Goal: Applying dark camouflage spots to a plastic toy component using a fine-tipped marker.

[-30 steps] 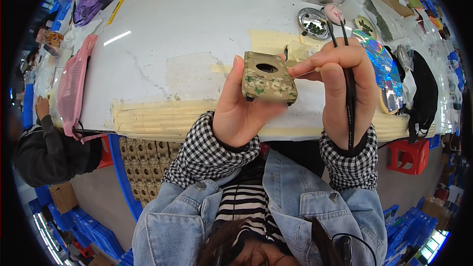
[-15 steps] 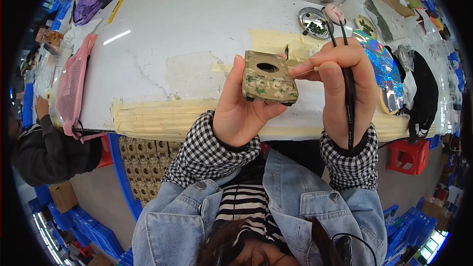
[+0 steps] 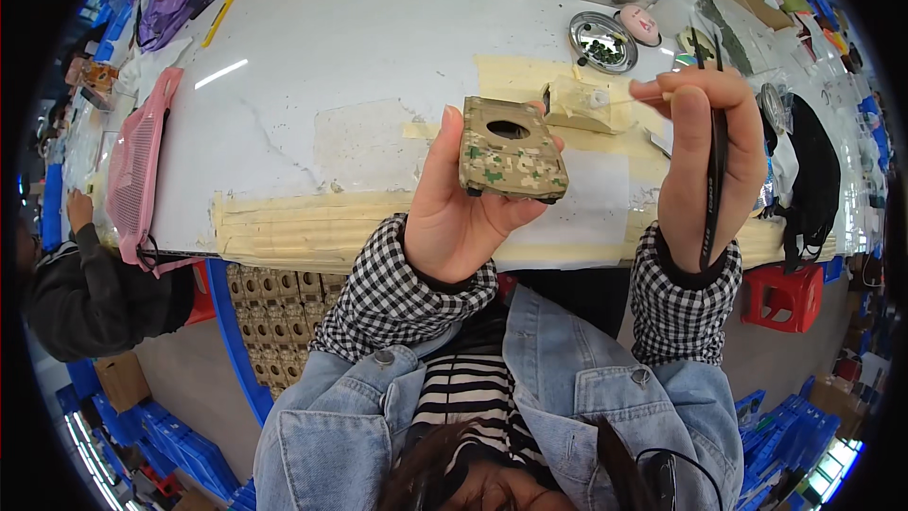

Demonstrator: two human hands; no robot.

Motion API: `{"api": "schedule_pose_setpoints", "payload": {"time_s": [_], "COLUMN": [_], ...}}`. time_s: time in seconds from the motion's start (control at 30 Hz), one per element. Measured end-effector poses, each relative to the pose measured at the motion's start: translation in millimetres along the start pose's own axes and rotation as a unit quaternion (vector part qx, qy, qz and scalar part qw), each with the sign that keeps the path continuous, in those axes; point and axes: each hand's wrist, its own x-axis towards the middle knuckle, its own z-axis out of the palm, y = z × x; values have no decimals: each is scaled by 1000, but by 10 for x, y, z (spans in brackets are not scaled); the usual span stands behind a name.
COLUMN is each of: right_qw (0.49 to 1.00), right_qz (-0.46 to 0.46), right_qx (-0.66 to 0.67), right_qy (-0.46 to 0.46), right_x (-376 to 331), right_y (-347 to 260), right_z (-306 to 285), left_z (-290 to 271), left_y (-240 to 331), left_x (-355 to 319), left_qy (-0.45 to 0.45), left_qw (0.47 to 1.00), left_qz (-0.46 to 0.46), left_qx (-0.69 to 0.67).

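Note:
My left hand grips a small camouflage-patterned casing from beneath and the side. The casing is tilted so that its face, with a dark oval hole, shows. To its right, my right hand is raised with fingers closed. Black tweezers lie along its palm, their two points sticking up past the fingers. Between thumb and forefinger is a thin pale stick, its tip near a tape-covered block on the table. Whether the tip touches the block I cannot tell.
Behind the block stands a round clear dish of small dark green parts, beside a pink oval object. A pink mesh bag and yellow knife lie left. Below, a blue crate holds several similar casings. Someone sits at left.
My right hand has moved right, away from the casing, taking the stick and tweezers with it; the taped block is now uncovered. My left hand and the casing have barely shifted.

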Motion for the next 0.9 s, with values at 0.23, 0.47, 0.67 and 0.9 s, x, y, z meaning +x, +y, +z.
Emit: {"api": "schedule_pose_setpoints", "payload": {"time_s": [0.23, 0.47, 0.67, 0.9], "right_qw": [950, 946, 988, 959], "right_qz": [-117, -103, 67, 169], "right_qx": [-288, -296, -112, 48], "right_qy": [-20, -85, -87, -223], "right_x": [64, -19, -310, -745], "right_y": [270, 354, 5, 226], "right_z": [-70, -148, -446, -631], "left_z": [-34, -13, -92, -118], "left_y": [21, 44, 82, 121], "left_x": [5, 17, 18, 25], "left_qy": [-8, 10, -66, -65], "left_qw": [1000, 999, 998, 998], "left_qz": [13, 15, -5, -13], "left_qx": [11, 32, 6, 23]}}
